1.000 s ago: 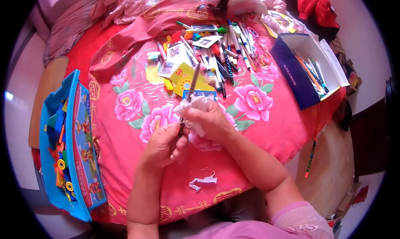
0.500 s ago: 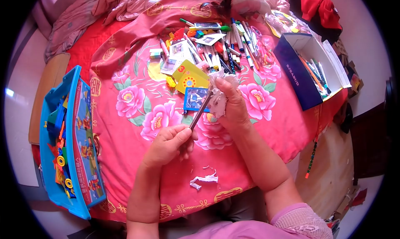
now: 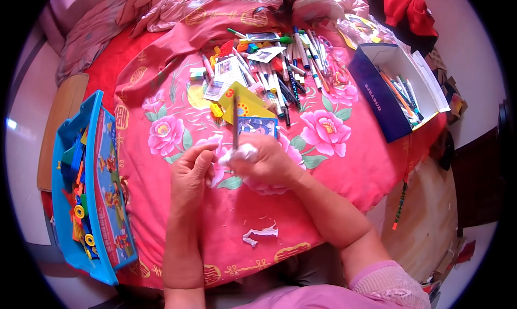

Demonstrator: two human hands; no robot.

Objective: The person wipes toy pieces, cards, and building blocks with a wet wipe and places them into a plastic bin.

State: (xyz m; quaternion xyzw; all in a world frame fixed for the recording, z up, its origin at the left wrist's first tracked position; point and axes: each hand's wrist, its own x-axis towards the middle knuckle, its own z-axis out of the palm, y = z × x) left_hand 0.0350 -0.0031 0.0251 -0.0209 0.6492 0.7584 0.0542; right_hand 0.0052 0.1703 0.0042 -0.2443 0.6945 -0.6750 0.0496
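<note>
My right hand point(image 3: 266, 161) is closed around a crumpled white tissue point(image 3: 240, 153) and a slim dark pencil point(image 3: 235, 120). The pencil stands nearly upright, its lower part hidden by the tissue and fingers. Just to the left, my left hand point(image 3: 191, 166) has its fingers curled and thumb pressed in; whether anything is between them is hidden. A blue-edged picture card point(image 3: 257, 127) lies beyond my right hand, partly covered by it. Yellow cards point(image 3: 242, 102) rest above that one. Nearer my body, a torn strip of tissue point(image 3: 260, 233) lies on the red flowered cloth point(image 3: 177, 212).
Behind the cards spreads a heap of markers point(image 3: 285, 75), photo cards and small toys. A blue toy bin point(image 3: 60, 201) of plastic pieces stands at the left. At the right, a dark blue box point(image 3: 379, 102) holds pens. Rumpled bedding point(image 3: 107, 29) lies at the back.
The pencil has turned from slanted to nearly upright and passed from my left hand into the tissue in my right. My right hand has come down and left; my left hand shifted slightly up and left.
</note>
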